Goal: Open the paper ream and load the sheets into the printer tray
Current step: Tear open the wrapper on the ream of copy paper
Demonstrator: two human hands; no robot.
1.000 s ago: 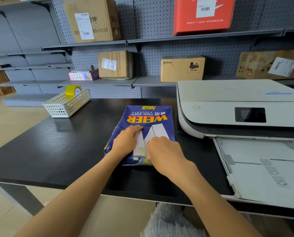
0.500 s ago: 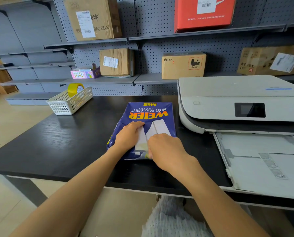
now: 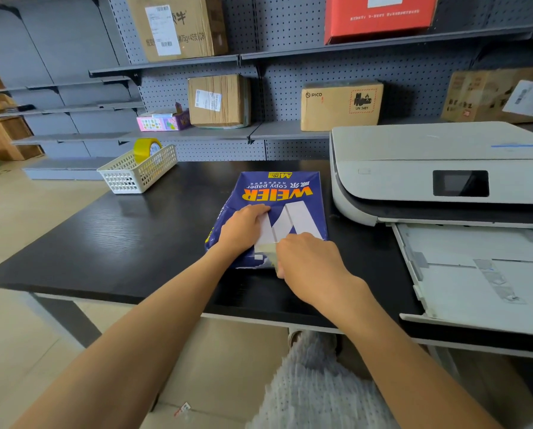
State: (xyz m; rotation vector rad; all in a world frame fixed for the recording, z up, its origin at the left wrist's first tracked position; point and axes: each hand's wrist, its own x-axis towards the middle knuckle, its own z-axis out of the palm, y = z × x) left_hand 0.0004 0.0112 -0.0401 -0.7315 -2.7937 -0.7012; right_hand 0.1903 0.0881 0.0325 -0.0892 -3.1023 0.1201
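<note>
Hands met at the paper ream (image 3: 274, 193) in mid-frame on the table (image 3: 104, 243): the left hand (image 3: 243, 230) pressed flat to steady it, while the right hand (image 3: 308, 261) pinched the wrapper's near flap, apparently to tear it open. Printer tray (image 3: 463, 274) waited at right.

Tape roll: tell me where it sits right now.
The yellow tape roll stands inside the white basket at the table's far left, left of the paper ream and well away from the printer.
</note>
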